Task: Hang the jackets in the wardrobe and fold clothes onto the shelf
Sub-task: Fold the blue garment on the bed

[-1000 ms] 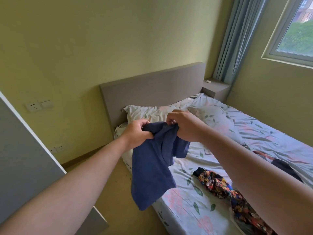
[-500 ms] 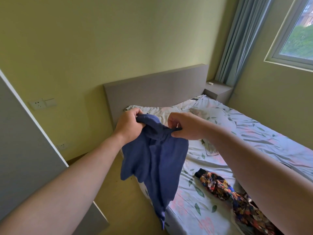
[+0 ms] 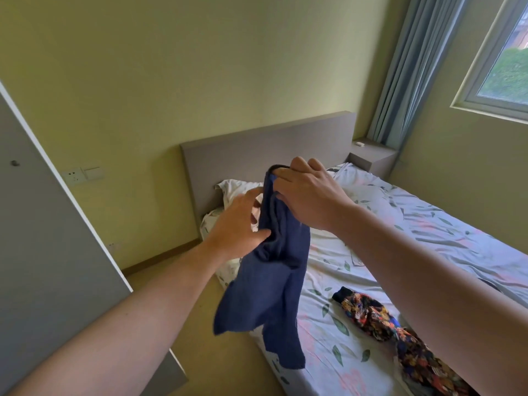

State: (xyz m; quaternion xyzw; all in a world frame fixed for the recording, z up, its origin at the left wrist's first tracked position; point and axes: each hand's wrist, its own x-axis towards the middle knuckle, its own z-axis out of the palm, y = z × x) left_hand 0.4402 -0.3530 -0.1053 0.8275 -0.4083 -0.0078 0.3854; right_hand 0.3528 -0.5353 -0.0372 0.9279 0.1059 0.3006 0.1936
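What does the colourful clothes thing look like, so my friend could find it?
Find the bed with the pale leaf-print sheet. On its near part, right of the dark blue garment held up in the air, lies a crumpled patterned garment. It alone has busy orange, red and blue splotches on black; the held one is plain.

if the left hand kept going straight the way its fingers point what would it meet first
The dark blue cloth garment hanging from the right hand: the left hand points up and right into its folds, thumb apparently touching. Beyond lie the white pillow and grey headboard, depth unclear.
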